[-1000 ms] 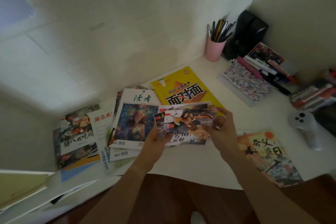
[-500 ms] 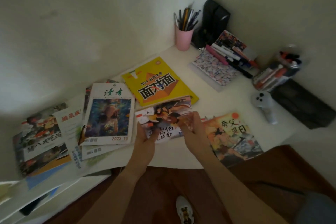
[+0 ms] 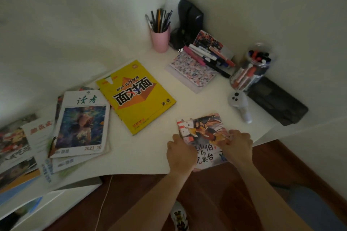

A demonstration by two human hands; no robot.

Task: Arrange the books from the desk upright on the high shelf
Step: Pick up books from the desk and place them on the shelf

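Picture book (image 3: pixel 203 133) at the desk's (image 3: pixel 142 155) five o'clock edge: left hand (image 3: pixel 181 155) and right hand (image 3: pixel 237 148) pinch its sides, likely squaring it for lifting.

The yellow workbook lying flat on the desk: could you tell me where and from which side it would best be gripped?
The yellow workbook lies flat and clear of the hands. Its near corner and right edge face bare desk, whereas its left edge abuts the magazine. Probably come from the near right, slip fingers under that corner, and pinch.
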